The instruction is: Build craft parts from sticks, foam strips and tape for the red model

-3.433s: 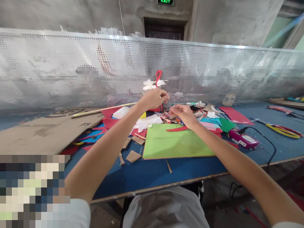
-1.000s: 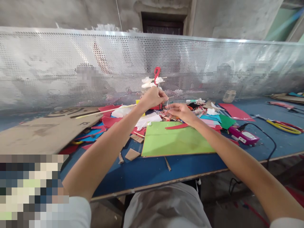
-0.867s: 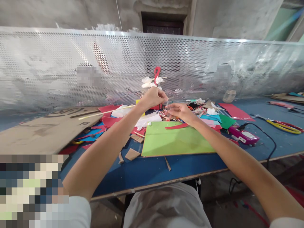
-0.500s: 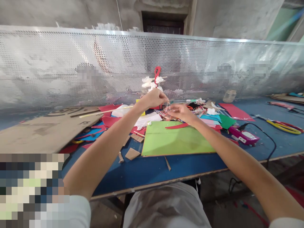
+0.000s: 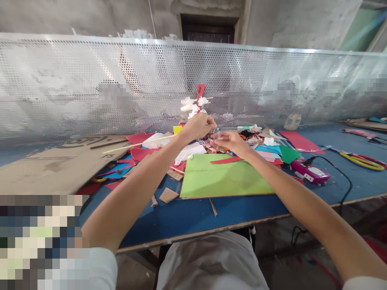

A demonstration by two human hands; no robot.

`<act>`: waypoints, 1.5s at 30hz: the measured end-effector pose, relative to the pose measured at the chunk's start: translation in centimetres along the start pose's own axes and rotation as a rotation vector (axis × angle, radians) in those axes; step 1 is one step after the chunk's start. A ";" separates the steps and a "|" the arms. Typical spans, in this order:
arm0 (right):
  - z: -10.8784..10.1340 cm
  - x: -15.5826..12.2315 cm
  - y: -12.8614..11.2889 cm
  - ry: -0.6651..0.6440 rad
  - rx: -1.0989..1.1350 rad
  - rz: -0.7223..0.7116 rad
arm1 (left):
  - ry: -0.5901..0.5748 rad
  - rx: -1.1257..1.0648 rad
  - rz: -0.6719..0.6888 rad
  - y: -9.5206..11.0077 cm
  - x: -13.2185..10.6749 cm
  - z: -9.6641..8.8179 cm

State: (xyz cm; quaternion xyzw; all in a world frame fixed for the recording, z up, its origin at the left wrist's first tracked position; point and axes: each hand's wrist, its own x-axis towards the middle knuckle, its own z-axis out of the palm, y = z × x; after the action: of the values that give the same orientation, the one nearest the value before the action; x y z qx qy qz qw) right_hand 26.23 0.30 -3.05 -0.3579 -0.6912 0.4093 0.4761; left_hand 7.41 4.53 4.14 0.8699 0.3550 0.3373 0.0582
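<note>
My left hand (image 5: 200, 125) is closed in a pinch at the upper edge of a crinkly piece of clear plastic (image 5: 216, 134). Facing it from the right, my right hand (image 5: 232, 141) has its fingertips closed on the plastic's other side. Both hands are above a heap of craft scraps, beyond a lime-green sheet (image 5: 223, 177). A curved red strip (image 5: 224, 160) lies across the sheet's far edge. Just behind my left hand stands a red loop-topped piece (image 5: 200, 92) with white flower-like clusters (image 5: 193, 109); its base is hidden.
Cardboard (image 5: 60, 165) covers the table's left side, with a thin stick (image 5: 136, 145) over its edge. A purple device (image 5: 311, 172) with a black cord, pliers (image 5: 359, 159) and a glass jar (image 5: 292, 122) are at right. A perforated metal panel (image 5: 151, 80) runs along the back.
My left hand has shifted slightly, and the clear plastic between my hands has changed shape. My right hand stays in nearly the same place.
</note>
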 end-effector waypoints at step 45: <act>1.2 0.6 1.3 0.058 0.069 -0.075 | -0.178 -0.299 -0.055 -1.8 0.3 -0.6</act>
State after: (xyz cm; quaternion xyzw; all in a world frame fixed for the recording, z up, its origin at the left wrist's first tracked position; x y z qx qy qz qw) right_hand 25.02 1.11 -4.25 -0.3269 -0.6755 0.4041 0.5231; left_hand 6.11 6.00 4.16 0.8679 0.3180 0.3065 0.2275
